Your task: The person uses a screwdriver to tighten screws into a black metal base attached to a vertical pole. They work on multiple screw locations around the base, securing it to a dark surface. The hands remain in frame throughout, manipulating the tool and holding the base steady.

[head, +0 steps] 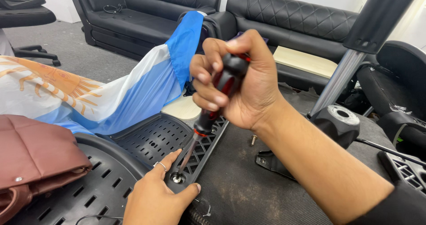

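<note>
My right hand (239, 83) is closed around the red and black handle of a screwdriver (217, 96), held upright. Its shaft runs down to a silver screw (177, 178) set in a black perforated plastic chair panel (151, 138). My left hand (157, 196), a ring on one finger, rests on the panel with thumb and forefinger spread either side of the screw and the tip. The panel lies against the dark fabric underside of a chair seat (248, 189).
A loose screw (253, 139) lies on the seat underside. A chrome gas-lift column (344, 74) rises at right from a black hub (339, 120). A blue, white and yellow flag (111, 91) is draped at left, a brown bag (35, 158) lower left, black sofas (284, 16) behind.
</note>
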